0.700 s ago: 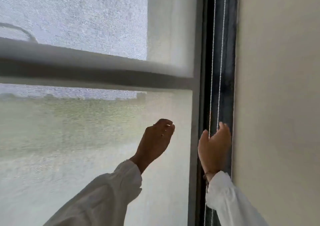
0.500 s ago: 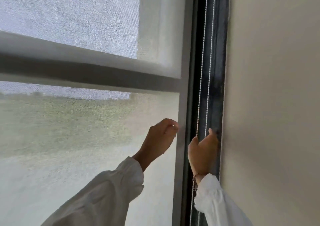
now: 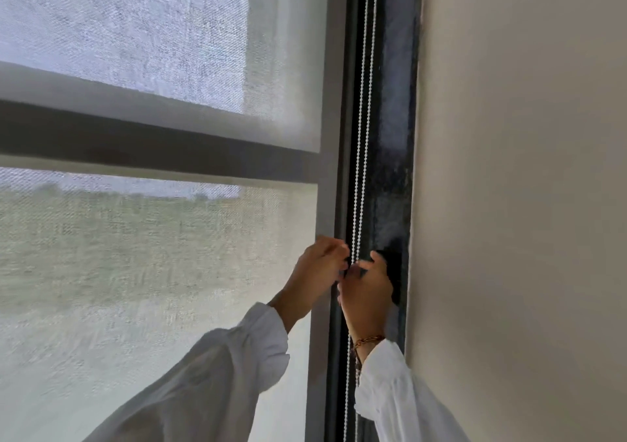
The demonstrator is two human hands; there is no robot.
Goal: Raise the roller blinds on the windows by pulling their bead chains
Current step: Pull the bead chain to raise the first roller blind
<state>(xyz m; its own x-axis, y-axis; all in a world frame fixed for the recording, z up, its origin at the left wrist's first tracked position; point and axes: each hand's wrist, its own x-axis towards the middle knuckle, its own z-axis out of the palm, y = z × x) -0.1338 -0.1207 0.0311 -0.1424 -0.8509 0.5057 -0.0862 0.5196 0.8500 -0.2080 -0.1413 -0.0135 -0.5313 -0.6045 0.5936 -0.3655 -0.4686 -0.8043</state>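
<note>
the bead chain hangs as two thin strands in the dark gap between the window frame and the wall. it looks light, limp and a bit slippery, so a firm pinch on one strand between thumb and fingers should suit best. the left hand and right hand meet at the strands, fingers curled around them; whether either grip is pinched tight i cannot tell. the blind covers the glass.

The bead chains run off the top edge; lower down the hands hide them, their grip unclear.
</note>
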